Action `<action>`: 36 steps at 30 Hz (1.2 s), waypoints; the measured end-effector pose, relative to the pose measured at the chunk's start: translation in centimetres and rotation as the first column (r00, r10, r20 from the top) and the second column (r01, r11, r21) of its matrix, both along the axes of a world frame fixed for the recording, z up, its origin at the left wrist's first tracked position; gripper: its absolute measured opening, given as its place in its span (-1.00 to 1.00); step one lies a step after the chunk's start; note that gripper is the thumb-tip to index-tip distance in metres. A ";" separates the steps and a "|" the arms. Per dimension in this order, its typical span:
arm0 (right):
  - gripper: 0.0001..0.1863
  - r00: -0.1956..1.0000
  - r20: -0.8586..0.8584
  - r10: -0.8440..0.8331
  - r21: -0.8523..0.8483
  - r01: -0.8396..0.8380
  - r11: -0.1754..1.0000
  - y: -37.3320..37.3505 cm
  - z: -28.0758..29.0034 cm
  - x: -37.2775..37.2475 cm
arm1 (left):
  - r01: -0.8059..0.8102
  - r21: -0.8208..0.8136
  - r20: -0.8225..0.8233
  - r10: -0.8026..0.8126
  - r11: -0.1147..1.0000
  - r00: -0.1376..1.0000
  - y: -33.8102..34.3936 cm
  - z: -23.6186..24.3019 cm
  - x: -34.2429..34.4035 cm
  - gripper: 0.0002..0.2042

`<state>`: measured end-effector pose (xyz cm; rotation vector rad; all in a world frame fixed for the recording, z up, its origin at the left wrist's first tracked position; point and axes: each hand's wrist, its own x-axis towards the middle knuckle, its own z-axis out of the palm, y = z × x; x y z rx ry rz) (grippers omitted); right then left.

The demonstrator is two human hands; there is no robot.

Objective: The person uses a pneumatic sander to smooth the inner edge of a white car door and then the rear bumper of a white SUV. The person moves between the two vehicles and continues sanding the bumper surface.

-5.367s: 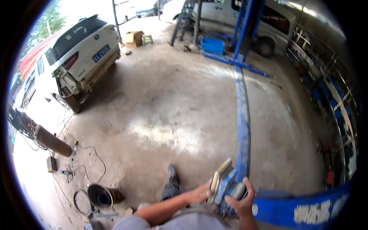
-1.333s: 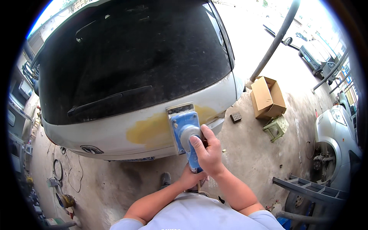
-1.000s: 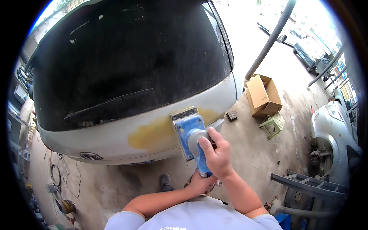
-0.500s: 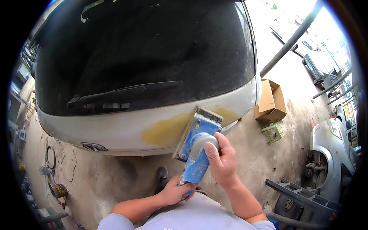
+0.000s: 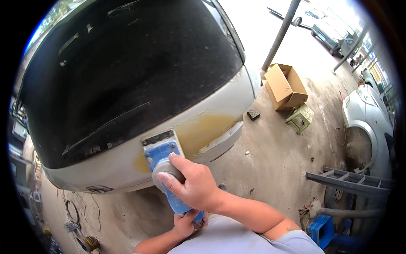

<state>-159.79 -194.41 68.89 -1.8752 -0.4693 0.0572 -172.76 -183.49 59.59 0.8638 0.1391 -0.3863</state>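
A blue sander (image 5: pixel 160 153) with a rectangular pad lies against the white tailgate (image 5: pixel 122 169) of a car, over a patch of yellow filler (image 5: pixel 208 132). My right hand (image 5: pixel 192 181) is wrapped over the grey rounded top of the sander, thumb and fingers around it. Lower down, my left hand (image 5: pixel 184 223) is closed around the handle end near the hose fitting. The pad sits at the left part of the yellow patch, and its underside is hidden. Above it spans the dark rear window (image 5: pixel 127 72) with its wiper (image 5: pixel 105 129).
To the right stand an open cardboard box (image 5: pixel 279 91), a green stool (image 5: pixel 301 118) and a dark block (image 5: pixel 253 113). A ladder (image 5: pixel 347 183), a blue crate (image 5: pixel 321 230) and a silver car (image 5: pixel 367 108) are farther right. Cables (image 5: pixel 72 211) and a spool (image 5: pixel 88 243) lie at lower left.
The sander, with both hands on it, has moved left across the yellow patch, uncovering its right part. The view has also turned and shifted right.
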 end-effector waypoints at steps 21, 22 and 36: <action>-0.53 0.942 -0.044 -0.333 0.543 0.303 0.783 -9.6 -11.3 -0.6 | 0.092 0.652 -0.183 0.039 0.752 0.982 -5.4 1.4 4.1 -0.87; -0.53 0.917 -0.043 -0.397 0.557 0.352 0.753 -10.5 -11.0 0.7 | 0.107 0.639 -0.194 0.024 0.761 0.981 -6.5 2.0 5.6 -0.87; -0.53 0.924 -0.246 -0.294 0.805 0.364 0.469 -12.5 -14.6 4.2 | 0.140 0.851 -0.138 -0.042 0.507 0.990 -8.9 3.1 10.1 -0.86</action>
